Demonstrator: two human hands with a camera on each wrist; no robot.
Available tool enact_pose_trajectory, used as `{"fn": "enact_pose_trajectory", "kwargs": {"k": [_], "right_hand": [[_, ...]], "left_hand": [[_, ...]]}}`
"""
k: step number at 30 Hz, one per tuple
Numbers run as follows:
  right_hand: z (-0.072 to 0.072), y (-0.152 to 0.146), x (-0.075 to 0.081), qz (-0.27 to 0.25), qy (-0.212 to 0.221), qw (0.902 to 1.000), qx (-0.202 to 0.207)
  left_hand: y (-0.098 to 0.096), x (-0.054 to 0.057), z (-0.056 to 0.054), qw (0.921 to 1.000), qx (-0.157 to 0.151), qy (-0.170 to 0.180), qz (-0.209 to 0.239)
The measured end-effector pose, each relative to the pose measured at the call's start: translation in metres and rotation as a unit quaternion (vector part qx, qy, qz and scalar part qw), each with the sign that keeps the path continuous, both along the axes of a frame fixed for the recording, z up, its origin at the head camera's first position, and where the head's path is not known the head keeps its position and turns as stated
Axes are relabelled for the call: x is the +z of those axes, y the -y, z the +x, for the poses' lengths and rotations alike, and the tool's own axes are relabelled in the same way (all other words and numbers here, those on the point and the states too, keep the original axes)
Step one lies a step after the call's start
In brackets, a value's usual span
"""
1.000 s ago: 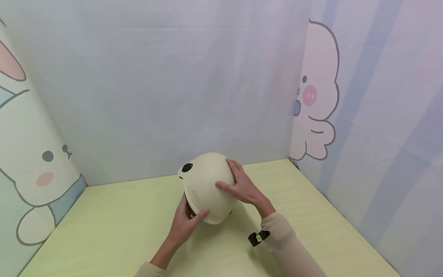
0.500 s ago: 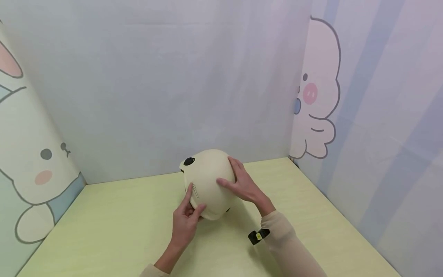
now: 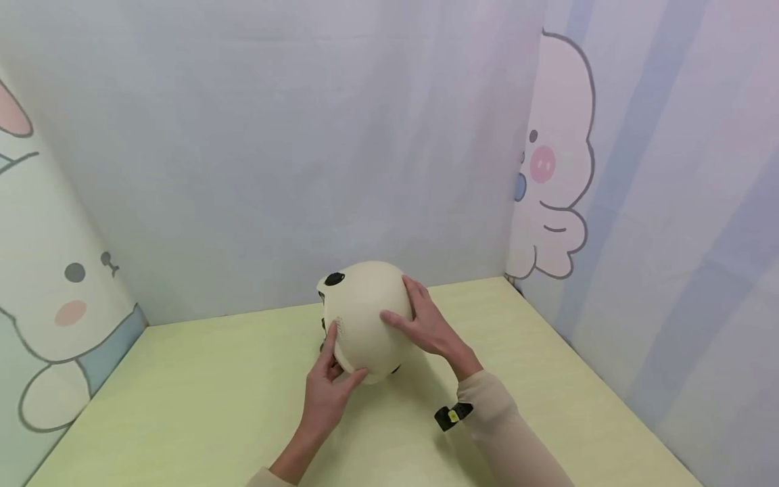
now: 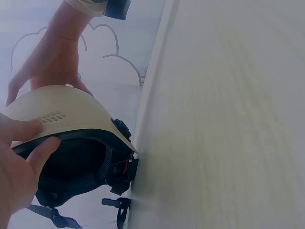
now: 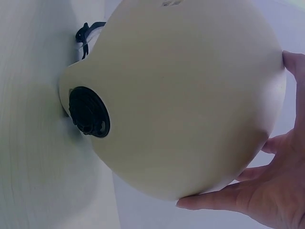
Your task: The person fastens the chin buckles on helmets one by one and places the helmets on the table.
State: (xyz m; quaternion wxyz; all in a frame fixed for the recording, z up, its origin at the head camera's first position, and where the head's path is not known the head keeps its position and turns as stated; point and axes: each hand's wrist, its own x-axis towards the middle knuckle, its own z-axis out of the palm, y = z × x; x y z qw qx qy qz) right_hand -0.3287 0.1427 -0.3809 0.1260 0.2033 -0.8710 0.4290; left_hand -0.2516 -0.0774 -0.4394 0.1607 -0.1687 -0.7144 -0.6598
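Note:
A cream helmet (image 3: 368, 318) with a black round fitting (image 5: 89, 112) on its side stands tilted on the table, its crown toward my right hand. Its dark padded inside (image 4: 78, 160) shows in the left wrist view. My left hand (image 3: 325, 396) grips the rim, with the index finger and thumb on the shell near the vent holes (image 4: 51, 117); its other fingers are partly hidden behind the rim. Spread over the crown, my right hand (image 3: 426, 325) holds the shell with fingers and thumb apart. Dark chin straps (image 4: 123, 210) hang from the helmet's opening.
The pale yellow-green table (image 3: 201, 392) runs under both arms. A grey curtain (image 3: 292, 169) closes the back, and printed cloth walls (image 3: 663, 203) stand at both sides. A black band (image 3: 453, 416) is worn at the right sleeve.
My left index finger has come up onto the shell from under the rim. The helmet has turned slightly, and dark parts now show at its left edge. My right hand keeps its hold.

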Motion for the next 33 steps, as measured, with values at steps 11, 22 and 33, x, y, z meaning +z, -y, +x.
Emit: {"fn": "enact_pose_trajectory", "kwargs": {"k": [11,22,33], "right_hand": [[0.000,0.007,0.004,-0.008,0.010,0.9998,0.014],[0.000,0.004,0.001,-0.025,0.019,0.9995,0.010],[0.002,0.005,0.001,0.006,-0.025,0.9995,0.017]], "left_hand": [[0.009,0.003,0.001,0.9993,-0.001,-0.018,-0.032],[0.007,0.016,0.004,0.9957,0.009,-0.046,-0.080],[0.005,0.019,0.007,0.9825,0.024,-0.111,-0.147]]}}
